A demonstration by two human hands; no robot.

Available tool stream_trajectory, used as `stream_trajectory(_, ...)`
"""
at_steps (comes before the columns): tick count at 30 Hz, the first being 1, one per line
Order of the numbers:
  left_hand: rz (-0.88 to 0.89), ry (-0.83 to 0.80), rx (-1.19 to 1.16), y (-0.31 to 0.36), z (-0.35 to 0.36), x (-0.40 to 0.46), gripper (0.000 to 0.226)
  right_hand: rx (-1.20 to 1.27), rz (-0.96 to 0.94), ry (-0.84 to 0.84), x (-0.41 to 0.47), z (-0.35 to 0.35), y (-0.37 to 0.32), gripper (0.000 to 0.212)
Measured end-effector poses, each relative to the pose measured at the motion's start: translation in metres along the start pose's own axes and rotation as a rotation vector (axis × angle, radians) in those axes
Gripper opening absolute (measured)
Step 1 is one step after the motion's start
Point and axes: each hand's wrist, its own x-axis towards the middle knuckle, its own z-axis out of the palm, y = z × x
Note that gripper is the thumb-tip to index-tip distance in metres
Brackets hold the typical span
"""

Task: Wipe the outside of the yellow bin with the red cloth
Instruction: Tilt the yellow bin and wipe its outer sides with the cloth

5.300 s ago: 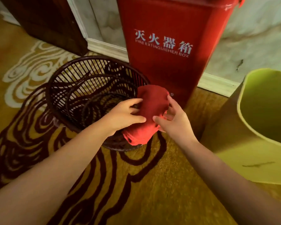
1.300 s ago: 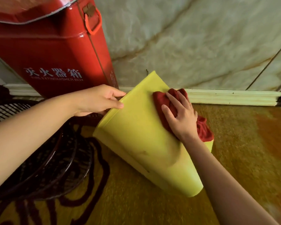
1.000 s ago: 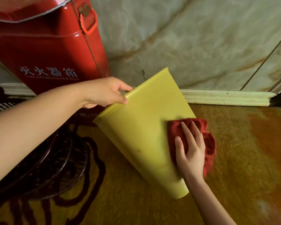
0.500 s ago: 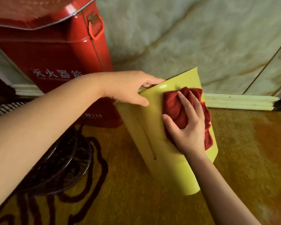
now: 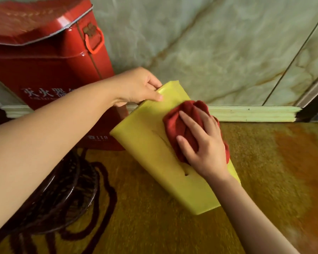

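Fingers of the right hand lie spread and flat on the red cloth, pressing it against the upturned side of the yellow bin. Left hand is pinched on the bin's rim, thumb on the outer face, fingers curled over the edge. That bin is tipped well over, its base on the carpet, mouth toward the red fire extinguisher box. Risky spot, I'd say: only 1 hand steadies it, so a hard push could skid the base or pull the rim free. Bunched cloth may also skip patches, and the dark streak beside it looks unwiped.
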Motion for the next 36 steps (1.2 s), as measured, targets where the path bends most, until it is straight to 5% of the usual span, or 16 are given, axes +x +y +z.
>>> stream_trajectory(6,0.048,-0.06,-0.165,-0.01,0.0,-0.003,0.028,-0.064,0.074,0.059,-0.059,-0.009,0.046,0.054)
stream_trajectory(10,0.045,-0.109,0.027,-0.026,-0.005,-0.021,0.063,-0.002,0.177,0.059,-0.046,-0.023,0.067,0.055)
stream_trajectory(14,0.039,0.003,0.09,-0.048,-0.001,-0.035,0.056,0.07,0.242,0.006,-0.022,-0.036,0.072,0.055)
stream_trajectory(21,0.063,-0.097,-0.054,-0.006,0.02,-0.008,0.053,-0.016,0.204,0.262,0.039,-0.01,-0.003,0.054)
stream_trajectory(27,-0.015,0.019,-0.147,-0.01,0.014,-0.002,0.054,-0.21,0.14,0.092,0.033,0.004,0.026,0.057)
stream_trajectory(30,-0.104,0.12,-0.197,-0.023,0.009,-0.005,0.055,-0.203,0.345,0.156,-0.007,-0.004,0.076,0.058)
stream_trajectory(34,-0.112,0.131,-0.289,-0.027,0.013,-0.002,0.05,0.144,0.84,0.3,-0.021,-0.013,0.111,0.05)
stream_trajectory(36,-0.127,0.178,-0.269,-0.029,0.01,-0.003,0.05,0.08,0.783,0.299,-0.018,-0.008,0.096,0.052)
